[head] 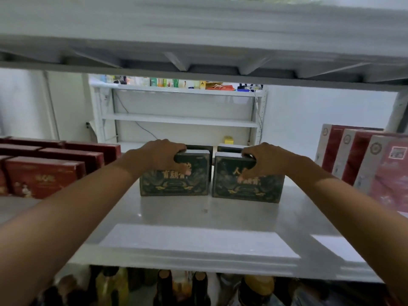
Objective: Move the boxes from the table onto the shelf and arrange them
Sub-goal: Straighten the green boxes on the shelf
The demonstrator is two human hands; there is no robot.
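Note:
Two dark green boxes with gold print stand upright side by side on the white shelf (pixel 198 230). My left hand (pixel 159 155) grips the top of the left green box (pixel 176 182), fingers over its top edge and thumb on its front. My right hand (pixel 265 160) grips the top of the right green box (pixel 247 186) the same way. Behind them stand two more dark boxes (pixel 229 148), mostly hidden. A narrow gap separates the two front boxes.
Red boxes (pixel 44 173) lie stacked at the shelf's left. White and red boxes (pixel 362 160) stand upright at its right. An upper shelf board (pixel 198 40) hangs close overhead. Bottles (pixel 198 288) stand on the level below. Another white rack (pixel 181 111) stands behind.

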